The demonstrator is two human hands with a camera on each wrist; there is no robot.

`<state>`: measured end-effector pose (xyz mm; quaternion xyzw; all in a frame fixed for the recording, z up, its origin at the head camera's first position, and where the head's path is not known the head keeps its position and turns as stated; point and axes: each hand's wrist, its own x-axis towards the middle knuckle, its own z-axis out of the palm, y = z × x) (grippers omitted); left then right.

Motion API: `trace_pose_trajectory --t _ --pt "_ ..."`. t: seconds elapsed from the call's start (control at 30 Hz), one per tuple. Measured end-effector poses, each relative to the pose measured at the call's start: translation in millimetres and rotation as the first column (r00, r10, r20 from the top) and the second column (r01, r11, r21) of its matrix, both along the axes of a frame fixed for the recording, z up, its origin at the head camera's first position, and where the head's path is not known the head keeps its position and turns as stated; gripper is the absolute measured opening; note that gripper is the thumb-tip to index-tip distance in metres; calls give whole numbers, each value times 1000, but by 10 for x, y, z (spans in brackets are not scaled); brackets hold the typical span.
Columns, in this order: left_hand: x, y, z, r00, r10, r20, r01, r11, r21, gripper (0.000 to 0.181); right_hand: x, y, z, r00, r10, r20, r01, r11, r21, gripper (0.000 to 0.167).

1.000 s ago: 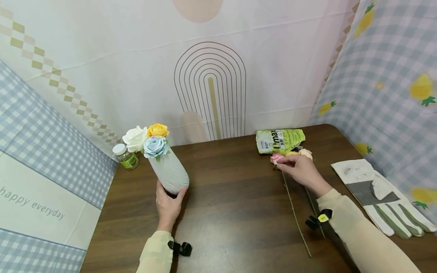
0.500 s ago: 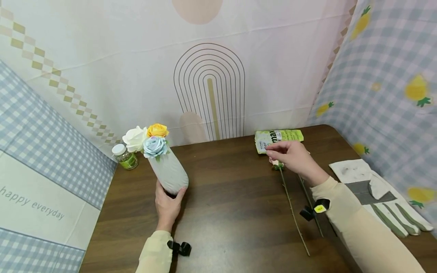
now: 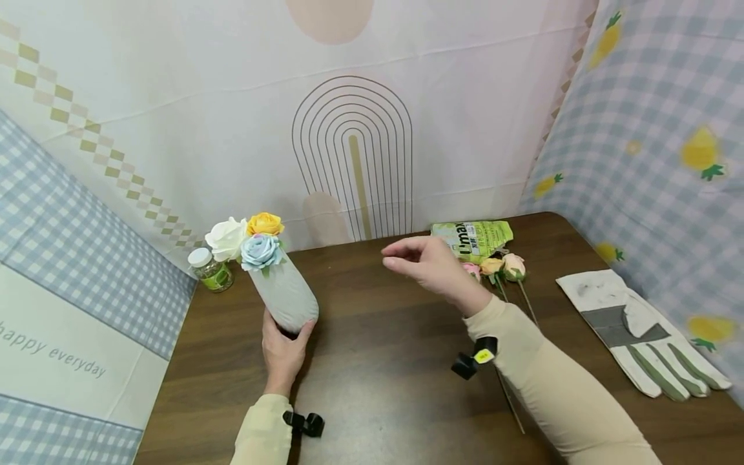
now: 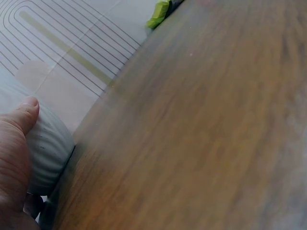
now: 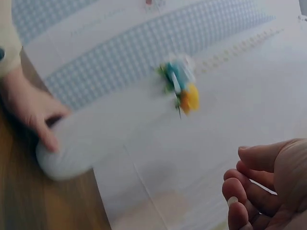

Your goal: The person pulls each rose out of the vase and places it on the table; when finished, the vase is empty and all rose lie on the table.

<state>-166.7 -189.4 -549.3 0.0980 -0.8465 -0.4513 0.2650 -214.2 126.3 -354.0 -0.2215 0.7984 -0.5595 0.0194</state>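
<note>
Left of centre in the head view, a pale vase (image 3: 285, 294) slants toward the upper left of the frame, and the person's left hand (image 3: 283, 349) grips it near the base, thumb wrapped along one side. I cannot tell whether that base touches the table (image 3: 383, 342). Clustered at its mouth are a white rose (image 3: 227, 237), a yellow rose (image 3: 265, 223) and a light blue rose (image 3: 261, 252). Just beside them, farther left, sits a small white-capped jar (image 3: 210, 270).

Right of centre, the right hand (image 3: 436, 268) hangs over the table with its fingers loosely bent; the right wrist view shows a gap between thumb and forefinger. Just behind its wrist, toward the right of the frame, lie a pink flower (image 3: 472, 270), partly hidden, a peach flower (image 3: 491, 266) and a cream flower (image 3: 514, 266), with stems running toward the bottom of the frame, partly behind the sleeve (image 3: 540, 361). A green packet (image 3: 479, 234) lies above those blooms, and a white and grey glove (image 3: 639, 336) rests at the lower right.
</note>
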Motion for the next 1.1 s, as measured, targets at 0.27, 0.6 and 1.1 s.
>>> trace_pose_trajectory --t 0.27,0.6,1.1 --pt "13 -6 6 1000 15 12 -15 1000 -6 96 -40 -665 -3 995 71 -74 -72 997 -16 23" --pt "2 1 40 1000 1 29 -1 1000 20 98 -101 -1293 60 986 113 -122 -116 993 -14 39" --pt "1 4 24 1000 -10 13 10 1000 2 96 -161 -1739 135 992 108 -67 -109 994 -11 49"
